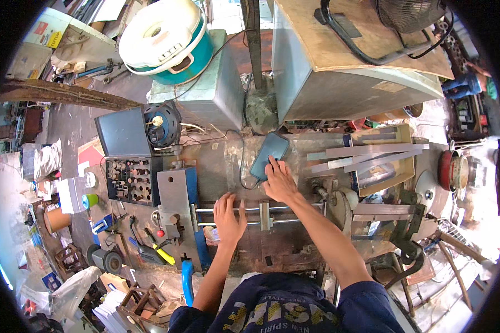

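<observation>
A dark smartphone (269,156) lies at a slant on the worn workbench, with a thin dark cable beside its lower left end. My right hand (280,184) reaches over it, the index fingertip on the screen and the other fingers loosely bent. Nothing is gripped in that hand. To its left, my left hand (228,217) rests over two parallel metal rods (250,210), its fingers stretched out and the thumb apart. A small upright metal block (265,215) sits across the rods between my forearms.
Left of the rods stands a grey and blue metal block (175,194). An opened black case (130,180) holds several small fittings. Long metal bars (375,150) lie across a cardboard box (397,177) on the right. A fan (408,16) stands on the cabinet behind.
</observation>
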A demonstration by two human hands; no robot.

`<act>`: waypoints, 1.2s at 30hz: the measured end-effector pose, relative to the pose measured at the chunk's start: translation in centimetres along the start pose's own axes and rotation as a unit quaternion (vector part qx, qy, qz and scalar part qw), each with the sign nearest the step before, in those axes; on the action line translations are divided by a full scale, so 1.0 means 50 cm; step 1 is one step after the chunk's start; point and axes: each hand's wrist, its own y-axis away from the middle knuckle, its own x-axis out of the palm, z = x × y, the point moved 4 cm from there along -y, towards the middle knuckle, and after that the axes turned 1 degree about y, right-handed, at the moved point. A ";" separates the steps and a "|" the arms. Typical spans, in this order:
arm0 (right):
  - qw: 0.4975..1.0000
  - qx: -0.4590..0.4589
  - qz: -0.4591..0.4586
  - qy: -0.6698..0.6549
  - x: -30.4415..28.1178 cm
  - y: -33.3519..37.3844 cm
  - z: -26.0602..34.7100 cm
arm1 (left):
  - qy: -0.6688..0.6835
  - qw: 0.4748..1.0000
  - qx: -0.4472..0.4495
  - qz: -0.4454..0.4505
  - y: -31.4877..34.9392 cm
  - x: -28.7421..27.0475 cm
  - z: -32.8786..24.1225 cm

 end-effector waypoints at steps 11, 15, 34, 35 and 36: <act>0.987 0.049 -0.149 -0.048 0.035 0.065 -0.002 | 0.123 0.992 -0.026 0.024 0.060 -0.050 -0.048; 0.978 0.043 -0.186 -0.084 0.051 0.110 -0.007 | 0.284 0.916 -0.040 0.279 0.197 -0.088 -0.114; 0.936 -0.014 -0.188 -0.297 0.147 0.346 0.400 | 0.249 0.911 -0.218 0.248 0.897 -0.321 -0.052; 0.938 -0.057 -0.244 -0.241 0.155 0.335 0.367 | 0.269 0.914 -0.192 0.235 0.931 -0.304 -0.060; 0.932 -0.081 -0.246 -0.254 0.142 0.294 0.387 | 0.278 0.923 -0.162 0.213 0.944 -0.310 -0.055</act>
